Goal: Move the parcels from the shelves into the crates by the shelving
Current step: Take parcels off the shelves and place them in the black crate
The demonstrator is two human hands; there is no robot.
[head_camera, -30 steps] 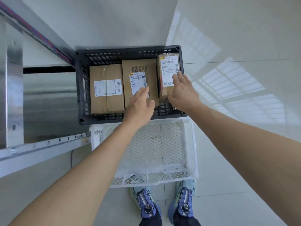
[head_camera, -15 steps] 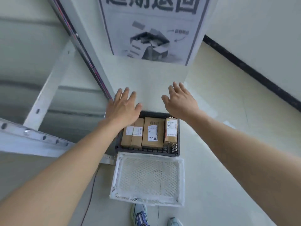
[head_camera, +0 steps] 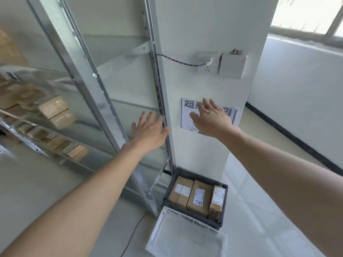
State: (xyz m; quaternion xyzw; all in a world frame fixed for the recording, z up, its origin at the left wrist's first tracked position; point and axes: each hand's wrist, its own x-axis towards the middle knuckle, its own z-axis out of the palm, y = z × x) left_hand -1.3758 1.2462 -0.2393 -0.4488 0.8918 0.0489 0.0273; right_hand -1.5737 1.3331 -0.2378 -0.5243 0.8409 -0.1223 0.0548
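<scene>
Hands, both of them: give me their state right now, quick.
Left hand: open, fingers straight, holding nothing.
Right hand: open, fingers spread, holding nothing, raised in front of the poster.

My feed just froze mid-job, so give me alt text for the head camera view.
The left hand and right hand are raised, open and holding nothing, before a white pillar beside metal shelving. On the floor below, a black crate holds three cardboard parcels; the white crate in front of it holds none. Blurred parcels lie on shelves at left.
</scene>
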